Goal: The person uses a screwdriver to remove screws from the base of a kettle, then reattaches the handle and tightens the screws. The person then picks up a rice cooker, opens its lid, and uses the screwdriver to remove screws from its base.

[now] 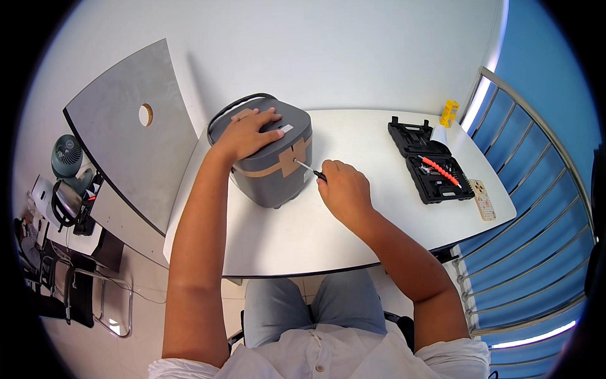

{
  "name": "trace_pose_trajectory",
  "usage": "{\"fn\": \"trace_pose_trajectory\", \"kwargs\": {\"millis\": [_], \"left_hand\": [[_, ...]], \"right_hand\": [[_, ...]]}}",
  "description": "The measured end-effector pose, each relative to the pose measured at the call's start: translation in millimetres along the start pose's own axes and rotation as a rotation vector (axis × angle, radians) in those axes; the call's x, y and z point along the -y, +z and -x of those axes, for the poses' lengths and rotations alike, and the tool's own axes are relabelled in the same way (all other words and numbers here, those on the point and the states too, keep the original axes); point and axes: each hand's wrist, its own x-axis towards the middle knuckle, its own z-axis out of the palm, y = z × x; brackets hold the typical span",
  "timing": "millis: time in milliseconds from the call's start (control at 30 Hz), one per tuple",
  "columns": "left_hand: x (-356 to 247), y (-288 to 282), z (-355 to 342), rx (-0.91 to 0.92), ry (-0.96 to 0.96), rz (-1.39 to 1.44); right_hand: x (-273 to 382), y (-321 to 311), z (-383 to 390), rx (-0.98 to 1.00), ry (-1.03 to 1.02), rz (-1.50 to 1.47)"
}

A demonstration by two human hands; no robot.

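Observation:
A dark grey rice cooker (268, 189) with a tan band and a tan panel (293, 159) on its side stands on the white table. My left hand (249, 134) lies flat on its top, fingers stretched out. In my right hand (345, 189) is a screwdriver (305, 166) with a dark handle, fingers wrapped round it. The thin metal shaft slants up to the left, and its tip meets the tan panel near a small hole. A black carrying handle (243, 101) curves behind the cooker.
On the table's right lies an open black toolbox (435, 180) with a flexible orange shaft (440, 170). Near it are a yellow container (449, 114) and a beige remote control (483, 201). A grey partition (136, 139) rises at left, a metal railing (543, 136) at right.

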Motion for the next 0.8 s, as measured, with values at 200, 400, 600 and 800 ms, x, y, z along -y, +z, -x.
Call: {"fn": "trace_pose_trajectory", "kwargs": {"millis": [200,400,600,800], "left_hand": [[-3,-2,1,0.008,-0.005,-0.015],[-2,-1,0,0.019,-0.017,0.007],[0,-1,1,0.017,-0.011,0.016],[-6,-4,2,0.042,-0.004,0.006]], "right_hand": [[-4,5,-5,-0.087,0.0,0.064],[-9,12,-4,0.053,0.167,-0.057],[-9,8,-2,0.155,0.291,-0.333],[-10,10,0,0.191,0.351,-0.418]]}}
